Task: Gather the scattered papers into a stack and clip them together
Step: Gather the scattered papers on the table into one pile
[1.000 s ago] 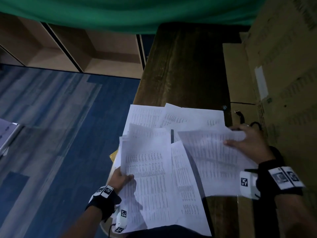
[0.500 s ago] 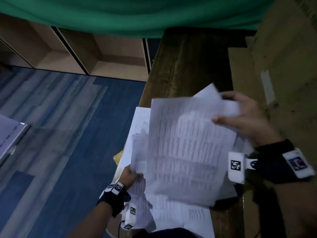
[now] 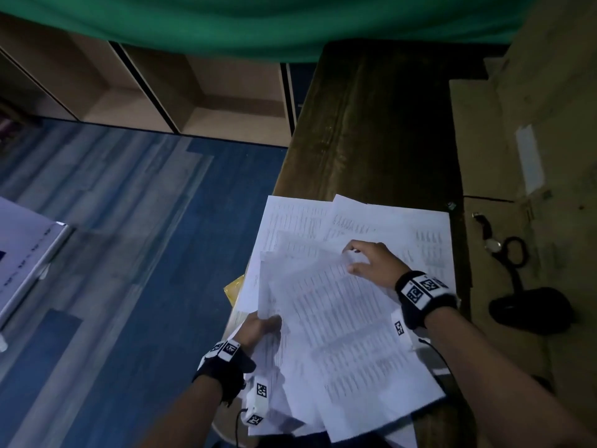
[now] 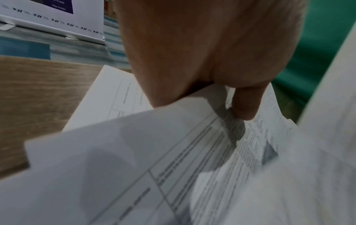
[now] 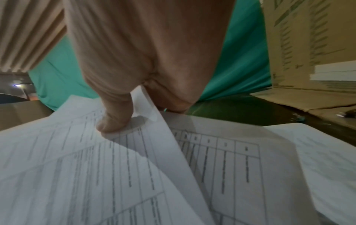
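Printed white papers [image 3: 339, 318] lie in a loose, fanned pile at the near end of the dark wooden table [image 3: 371, 124]. My left hand [image 3: 268, 321] grips the pile's left edge, with the thumb on top [image 4: 244, 106]. My right hand [image 3: 350, 260] pinches the far corner of the top sheet [image 5: 150, 137], thumb [image 5: 115, 118] above and fingers below. Two more sheets [image 3: 387, 221] lie spread beyond the hands. A small clip-like object [image 3: 451, 205] sits on the table just past the papers' far right corner.
Cardboard boxes [image 3: 549, 124] line the right side. A black cable and dark lump [image 3: 529, 308] lie on a flat carton there. Something yellow [image 3: 234, 287] pokes out under the papers at the table's left edge. Blue floor [image 3: 129, 253] lies left.
My right hand lifted a sheet from the right side, swung it up and left, and has lowered it onto the pile in my left hand. The left hand kept its grip.
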Action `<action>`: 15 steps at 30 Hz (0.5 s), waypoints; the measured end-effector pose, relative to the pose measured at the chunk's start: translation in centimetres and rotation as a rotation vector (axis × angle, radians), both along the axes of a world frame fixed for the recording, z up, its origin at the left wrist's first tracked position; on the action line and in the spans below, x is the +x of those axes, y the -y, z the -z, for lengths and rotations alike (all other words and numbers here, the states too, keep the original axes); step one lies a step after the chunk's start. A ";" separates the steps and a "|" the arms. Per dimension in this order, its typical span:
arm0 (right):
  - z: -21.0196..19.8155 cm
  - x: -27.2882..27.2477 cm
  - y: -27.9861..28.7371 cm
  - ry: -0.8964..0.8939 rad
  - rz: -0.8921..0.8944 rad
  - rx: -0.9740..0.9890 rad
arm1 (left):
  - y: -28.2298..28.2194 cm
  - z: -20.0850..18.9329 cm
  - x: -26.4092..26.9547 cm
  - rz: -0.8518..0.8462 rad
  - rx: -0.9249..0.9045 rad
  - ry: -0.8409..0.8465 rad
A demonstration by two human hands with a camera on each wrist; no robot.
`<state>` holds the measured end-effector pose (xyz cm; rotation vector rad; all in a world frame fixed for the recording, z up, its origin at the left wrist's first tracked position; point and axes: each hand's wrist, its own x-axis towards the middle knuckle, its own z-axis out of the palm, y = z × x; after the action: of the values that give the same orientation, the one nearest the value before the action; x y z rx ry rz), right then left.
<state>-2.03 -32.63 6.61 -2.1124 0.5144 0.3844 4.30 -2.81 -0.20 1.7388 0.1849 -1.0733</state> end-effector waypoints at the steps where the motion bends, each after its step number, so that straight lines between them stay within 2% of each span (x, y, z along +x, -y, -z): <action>1: 0.0 0.6 -0.4 0.024 0.003 -0.006 | 0.1 0.0 -0.2 -0.009 -0.017 -0.001; 4: 0.2 1.9 -2.2 0.070 0.024 -0.037 | 0.2 0.2 -0.5 -0.017 -0.008 0.002; 10: 2.3 1.9 -3.6 0.102 0.011 -0.100 | -0.6 1.0 -0.6 0.247 0.134 0.134; 12: 2.8 1.4 -3.4 0.156 0.082 -0.136 | -0.6 1.0 -0.7 0.344 0.162 0.198; 15: 3.8 0.1 -2.0 0.278 0.260 -0.266 | -0.5 1.2 -0.9 0.340 0.208 0.220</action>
<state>-1.92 -30.60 2.84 -2.2671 0.6937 -0.1328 3.44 -2.28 -1.42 2.1134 -0.1475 -1.1227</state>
